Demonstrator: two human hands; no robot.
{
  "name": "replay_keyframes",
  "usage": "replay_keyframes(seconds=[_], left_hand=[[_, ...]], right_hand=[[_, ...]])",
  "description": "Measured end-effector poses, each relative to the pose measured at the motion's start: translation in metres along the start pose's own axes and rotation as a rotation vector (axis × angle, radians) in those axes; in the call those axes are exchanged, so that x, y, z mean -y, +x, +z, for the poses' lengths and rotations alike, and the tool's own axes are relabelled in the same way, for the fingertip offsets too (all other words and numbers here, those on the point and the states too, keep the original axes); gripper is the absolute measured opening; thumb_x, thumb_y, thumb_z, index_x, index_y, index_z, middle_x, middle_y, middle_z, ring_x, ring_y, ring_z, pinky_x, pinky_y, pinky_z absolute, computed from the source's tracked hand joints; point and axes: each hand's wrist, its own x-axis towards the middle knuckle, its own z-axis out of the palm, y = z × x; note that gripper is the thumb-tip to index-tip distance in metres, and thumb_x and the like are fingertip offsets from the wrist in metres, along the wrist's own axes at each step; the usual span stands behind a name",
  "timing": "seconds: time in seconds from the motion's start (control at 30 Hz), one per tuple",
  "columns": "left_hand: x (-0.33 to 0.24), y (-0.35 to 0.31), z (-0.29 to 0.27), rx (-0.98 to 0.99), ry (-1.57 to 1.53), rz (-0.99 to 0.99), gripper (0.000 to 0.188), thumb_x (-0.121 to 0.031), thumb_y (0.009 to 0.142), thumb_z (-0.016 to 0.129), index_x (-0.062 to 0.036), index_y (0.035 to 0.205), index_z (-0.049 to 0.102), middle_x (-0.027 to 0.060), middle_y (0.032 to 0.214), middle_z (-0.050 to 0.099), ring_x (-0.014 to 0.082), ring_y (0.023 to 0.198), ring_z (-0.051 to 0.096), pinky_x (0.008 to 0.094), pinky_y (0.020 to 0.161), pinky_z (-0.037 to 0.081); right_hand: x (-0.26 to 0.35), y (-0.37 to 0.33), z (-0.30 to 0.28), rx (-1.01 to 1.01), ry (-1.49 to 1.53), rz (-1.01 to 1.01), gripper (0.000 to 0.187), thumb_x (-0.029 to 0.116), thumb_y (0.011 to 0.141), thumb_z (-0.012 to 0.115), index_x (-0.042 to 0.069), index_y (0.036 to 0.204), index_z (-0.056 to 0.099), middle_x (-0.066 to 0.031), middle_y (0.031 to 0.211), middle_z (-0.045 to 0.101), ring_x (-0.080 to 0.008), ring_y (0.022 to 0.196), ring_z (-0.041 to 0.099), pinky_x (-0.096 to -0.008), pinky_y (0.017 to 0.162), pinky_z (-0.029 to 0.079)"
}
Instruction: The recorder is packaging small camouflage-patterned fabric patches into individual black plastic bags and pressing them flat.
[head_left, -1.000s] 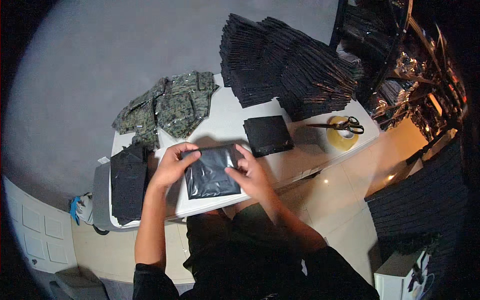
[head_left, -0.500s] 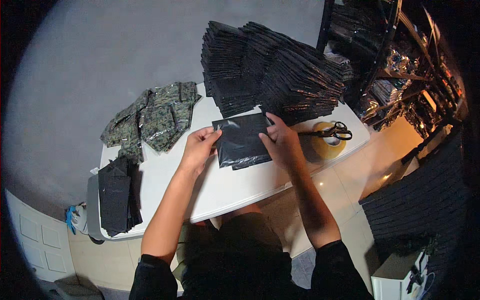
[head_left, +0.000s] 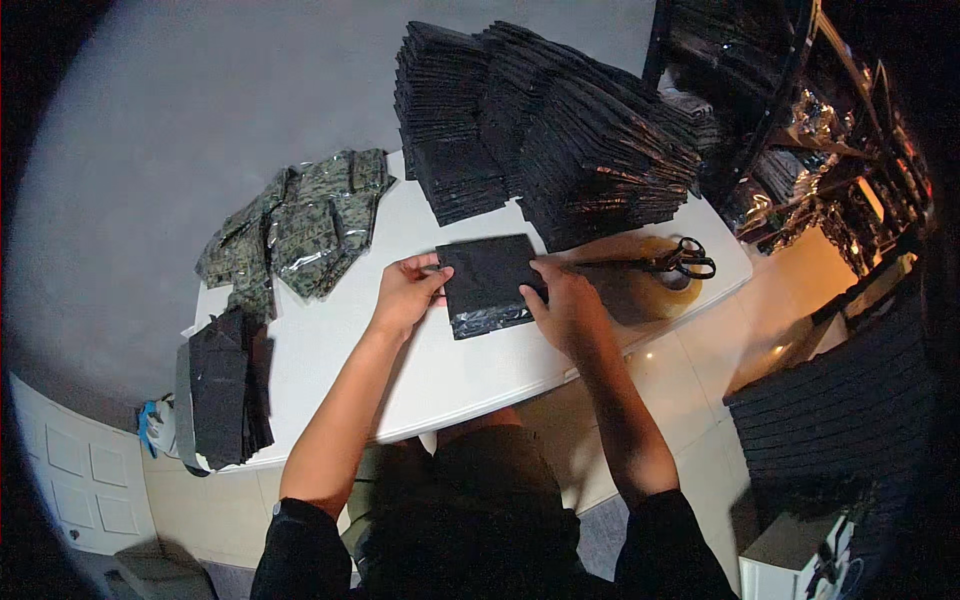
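A flat, folded black garment in a clear plastic bag lies between my hands over the white table. On its left edge, the thumb of my left hand presses on top while the fingers go underneath. My right hand grips the opposite edge, its thumb and forefinger on the package and the other fingers partly hidden. Beyond it rise tall stacks of folded black garments. Close by my right hand, black-handled scissors lie on a yellowish tape roll.
Camouflage garments in clear plastic lie at the far left of the white table. Another pile of folded black cloth sits at its left end. A rack with shiny plastic packages stands at the right, and a white box below.
The package has turned slightly and shifted a little right; its plastic gleams less on top, with a shiny strip along the near edge. Both hands still hold its sides. The view has moved slightly.
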Motion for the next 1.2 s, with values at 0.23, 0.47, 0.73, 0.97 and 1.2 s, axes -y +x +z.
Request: replay_keyframes(seconds=[0.23, 0.47, 0.73, 0.97, 1.2], left_hand=[[0.002, -0.023, -0.013, -0.023, -0.14, 0.025, 0.021, -0.006, 0.102, 0.082, 0.0034, 0.119, 0.074, 0.0034, 0.086, 0.073, 0.0094, 0.07, 0.068, 0.0261, 0.061, 0.06], [-0.007, -0.099, -0.079, -0.11, 0.186, 0.155, 0.032, -0.018, 0.107, 0.079, -0.0049, 0.083, 0.063, -0.0022, 0.064, 0.062, 0.0056, 0.06, 0.058, 0.0259, 0.056, 0.047], [0.041, -0.154, -0.175, -0.302, 0.118, 0.223, 0.044, -0.027, 0.116, 0.064, -0.0059, 0.078, 0.063, -0.0017, 0.076, 0.063, 0.0063, 0.072, 0.053, 0.0273, 0.069, 0.045], [0.058, -0.157, -0.173, -0.264, 0.02, 0.35, 0.031, -0.022, 0.116, 0.062, -0.0004, 0.097, 0.075, 0.0018, 0.087, 0.069, 0.0113, 0.082, 0.061, 0.0295, 0.077, 0.05], [0.051, -0.168, -0.174, -0.277, 0.18, 0.466, 0.02, -0.014, 0.11, 0.068, -0.0005, 0.098, 0.077, 0.0103, 0.087, 0.068, 0.0173, 0.078, 0.062, 0.0337, 0.074, 0.05]], right_hand=[[0.001, -0.008, 0.005, -0.157, -0.026, -0.296, 0.044, 0.017, 0.1, 0.08, -0.003, 0.137, 0.068, -0.03, 0.134, 0.071, -0.0442, 0.126, 0.071, -0.0492, 0.11, 0.057], [0.072, -0.034, 0.018, 0.201, 0.268, -0.462, 0.038, 0.012, 0.1, 0.079, 0.002, 0.135, 0.07, -0.02, 0.132, 0.068, -0.0386, 0.122, 0.071, -0.0455, 0.108, 0.058], [0.149, -0.039, 0.105, 0.502, 0.406, -0.536, 0.04, 0.015, 0.099, 0.084, 0.007, 0.137, 0.073, -0.0144, 0.133, 0.069, -0.025, 0.119, 0.072, -0.0402, 0.1, 0.062], [0.144, 0.121, 0.24, 0.236, 0.534, -0.129, 0.065, 0.039, 0.1, 0.087, -0.003, 0.145, 0.066, -0.013, 0.111, 0.081, -0.0218, 0.103, 0.077, -0.0361, 0.089, 0.064], [0.173, 0.171, 0.28, 0.044, 0.224, 0.126, 0.059, 0.046, 0.088, 0.093, -0.002, 0.121, 0.079, -0.0201, 0.1, 0.083, -0.0329, 0.092, 0.08, -0.0437, 0.088, 0.062]])
